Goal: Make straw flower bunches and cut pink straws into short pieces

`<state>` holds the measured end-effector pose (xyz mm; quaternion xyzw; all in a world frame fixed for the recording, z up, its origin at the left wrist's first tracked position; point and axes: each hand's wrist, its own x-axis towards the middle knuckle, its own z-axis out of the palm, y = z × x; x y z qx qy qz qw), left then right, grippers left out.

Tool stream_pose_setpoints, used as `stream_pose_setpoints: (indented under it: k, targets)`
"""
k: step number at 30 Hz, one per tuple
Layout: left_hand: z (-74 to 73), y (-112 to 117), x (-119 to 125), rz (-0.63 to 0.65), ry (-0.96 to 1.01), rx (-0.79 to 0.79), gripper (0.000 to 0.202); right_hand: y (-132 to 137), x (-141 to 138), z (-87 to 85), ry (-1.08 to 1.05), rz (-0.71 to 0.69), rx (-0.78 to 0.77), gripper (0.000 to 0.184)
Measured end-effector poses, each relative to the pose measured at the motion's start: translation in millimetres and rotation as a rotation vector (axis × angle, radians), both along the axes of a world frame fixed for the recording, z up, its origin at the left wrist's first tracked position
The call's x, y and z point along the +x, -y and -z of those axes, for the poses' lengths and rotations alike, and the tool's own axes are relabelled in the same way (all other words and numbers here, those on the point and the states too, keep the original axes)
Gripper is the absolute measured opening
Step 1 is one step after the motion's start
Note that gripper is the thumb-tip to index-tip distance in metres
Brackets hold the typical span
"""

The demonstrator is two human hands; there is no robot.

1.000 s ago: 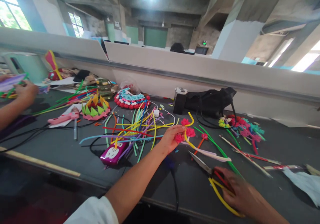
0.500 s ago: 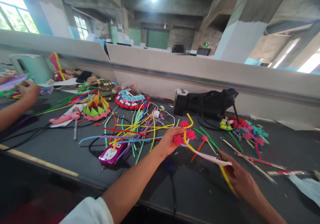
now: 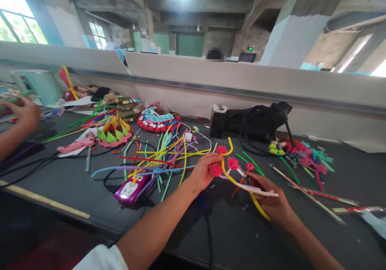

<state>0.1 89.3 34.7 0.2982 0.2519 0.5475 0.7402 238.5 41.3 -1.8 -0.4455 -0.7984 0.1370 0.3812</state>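
Left hand (image 3: 206, 167) up front, fingers pinching a bunch of crinkled red-pink flowers (image 3: 233, 164) on a fuzzy yellow stem (image 3: 230, 178) and long pale stems (image 3: 257, 190), over the dark grey desk (image 3: 229, 231)! Right hand (image 3: 273, 199), fingers closed round metal scissors (image 3: 243, 175), blades right by the blooms; contact, can't tell. Three blooms look gathered already; the stems trail long, seemingly untrimmed, and a loose matching red flower (image 3: 249, 166) sits apart from the bunch.

You have open passage over the dark tabletop (image 3: 241, 235) between your left forearm (image 3: 163, 215) and right forearm (image 3: 312, 242), save a black cable (image 3: 209, 229); piled stems (image 3: 169, 155) and a purple power strip (image 3: 131, 189) obstruct the left.
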Motion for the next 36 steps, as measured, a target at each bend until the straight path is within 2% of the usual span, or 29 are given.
stream_pose_setpoints:
  k: [5,10,13,17,25,29,33,36]
  targets:
    - [2.4,1,3,0.03,0.049,-0.04,0.017,-2,3,0.5,0.102,0.045,0.1,0.036]
    - [2.9,4,5,0.048,0.049,-0.053,0.016,-6,9,10.6,0.144,0.062,0.117,0.036]
    - [0.0,7,6,0.07,0.044,-0.06,0.016,-4,11,9.4,0.159,0.057,0.139,0.04]
    - [-3.5,10,8,0.086,-0.011,-0.069,0.016,-2,15,3.6,0.203,0.021,0.121,0.046]
    - [4.5,7,11,0.109,-0.013,-0.063,0.016,1,19,4.8,0.268,0.003,0.133,0.042]
    - [5.6,7,12,0.145,0.02,-0.077,0.015,5,12,3.1,0.294,0.028,0.165,0.033]
    - [2.3,9,12,0.142,0.038,-0.077,0.018,6,8,6.1,0.334,0.042,0.202,0.032]
    - [0.6,11,13,0.131,0.041,-0.079,0.019,6,7,11.4,0.352,0.035,0.137,0.033]
